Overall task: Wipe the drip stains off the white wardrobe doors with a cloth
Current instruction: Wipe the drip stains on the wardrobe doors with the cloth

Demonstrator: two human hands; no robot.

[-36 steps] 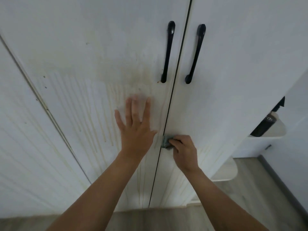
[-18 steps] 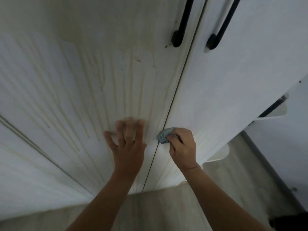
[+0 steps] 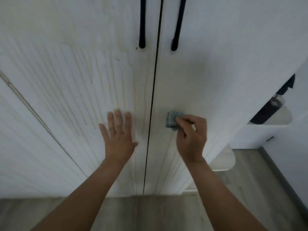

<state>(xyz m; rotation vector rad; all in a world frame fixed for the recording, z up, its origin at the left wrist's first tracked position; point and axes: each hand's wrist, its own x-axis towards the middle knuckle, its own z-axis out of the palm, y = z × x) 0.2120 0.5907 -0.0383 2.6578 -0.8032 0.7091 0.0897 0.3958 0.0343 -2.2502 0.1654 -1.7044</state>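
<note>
1. Two bare forearms (image 3: pixel 86 197) are seen nearest, reaching up and away over a grey wood-look floor (image 3: pixel 150 214) towards a white wardrobe.
2. A risk is judged here: the cloth (image 3: pixel 173 120) is folded very small, so each pass would cover only a narrow strip. Streaks could be missed, or smeared sideways if the cloth is already soiled. With so little fabric pinched, it could also slip from the fingertips under hard pressure.
3. The left hand (image 3: pixel 118 139) is laid flat on the left door (image 3: pixel 75 72), fingers straight and slightly spread. Nothing is held; the door appears to be braced.
4. The right hand (image 3: pixel 191 135) is curled, and the small blue-grey cloth is pinched between thumb and fingertips (image 3: pixel 180 120). The cloth is pressed against the right door (image 3: pixel 225 72), just right of the dark seam (image 3: pixel 153 97) between the doors, and level with the left hand.
5. Yellowish drip stains (image 3: pixel 115 90) are seen running down the left door in many long vertical lines, above and beside the flat hand. Fainter streaks are visible on the right door below the cloth. Most of the staining looks unwiped.
6. Farther up, two black bar handles (image 3: pixel 142 22) are mounted, one on each side of the seam.
7. At the far right, a rounded white shelf (image 3: pixel 270 120) is seen with a dark bottle (image 3: pixel 265 110) standing on it.
</note>
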